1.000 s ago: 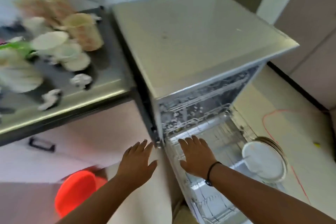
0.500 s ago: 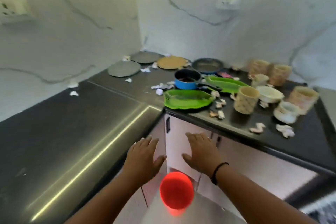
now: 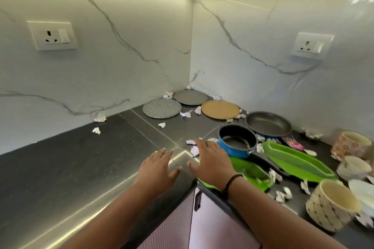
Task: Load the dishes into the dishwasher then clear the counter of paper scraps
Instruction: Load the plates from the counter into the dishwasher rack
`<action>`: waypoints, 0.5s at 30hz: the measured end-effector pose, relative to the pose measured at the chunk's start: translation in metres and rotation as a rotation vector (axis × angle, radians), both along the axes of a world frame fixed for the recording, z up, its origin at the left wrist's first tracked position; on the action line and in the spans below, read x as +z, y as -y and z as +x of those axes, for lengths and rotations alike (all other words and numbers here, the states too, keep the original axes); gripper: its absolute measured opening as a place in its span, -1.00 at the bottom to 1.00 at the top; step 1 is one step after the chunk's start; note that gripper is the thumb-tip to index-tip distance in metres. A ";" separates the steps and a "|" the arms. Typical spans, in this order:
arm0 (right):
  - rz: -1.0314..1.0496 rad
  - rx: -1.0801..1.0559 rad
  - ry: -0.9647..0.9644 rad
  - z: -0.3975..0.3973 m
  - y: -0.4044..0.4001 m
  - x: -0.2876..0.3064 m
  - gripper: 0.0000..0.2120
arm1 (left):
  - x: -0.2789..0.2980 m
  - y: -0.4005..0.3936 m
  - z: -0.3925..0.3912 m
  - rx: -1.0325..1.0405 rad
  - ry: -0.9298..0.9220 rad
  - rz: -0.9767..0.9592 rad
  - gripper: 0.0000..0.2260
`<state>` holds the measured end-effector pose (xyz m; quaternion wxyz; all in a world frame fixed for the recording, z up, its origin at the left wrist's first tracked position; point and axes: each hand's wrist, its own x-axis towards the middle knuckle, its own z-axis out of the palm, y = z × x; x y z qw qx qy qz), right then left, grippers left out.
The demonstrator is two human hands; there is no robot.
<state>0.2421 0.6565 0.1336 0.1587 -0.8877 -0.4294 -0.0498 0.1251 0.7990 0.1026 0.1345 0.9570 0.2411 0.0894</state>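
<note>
Since half a second ago the view has risen and closed in on the counter corner, and both hands have come up over the dark counter (image 3: 77, 159) instead of hanging before the cabinet fronts. At lower centre the left hand (image 3: 156, 168) is flat, fingers straight and spread, holding nothing. Just right of it the right hand (image 3: 212, 160), likewise spread and empty, hovers over the near end of a green leaf-shaped tray (image 3: 256, 175). Touching that tray's far side stands a blue saucepan (image 3: 235, 143), with a frying pan (image 3: 268, 124) behind it. Three round plates (image 3: 162, 108) lie in the corner at centre frame. Crumpled paper scraps (image 3: 194, 150) are strewn among the dishes, and patterned cups (image 3: 332, 204) stand at lower right.
</note>
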 end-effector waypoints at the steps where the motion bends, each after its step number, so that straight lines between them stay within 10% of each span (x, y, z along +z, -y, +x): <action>1: -0.011 0.015 -0.011 0.014 -0.006 0.005 -0.41 | 0.005 -0.006 0.010 0.029 0.004 -0.013 -0.39; 15: -0.017 0.042 -0.325 0.145 -0.129 0.019 -0.38 | 0.012 -0.130 0.081 0.260 0.022 -0.292 -0.41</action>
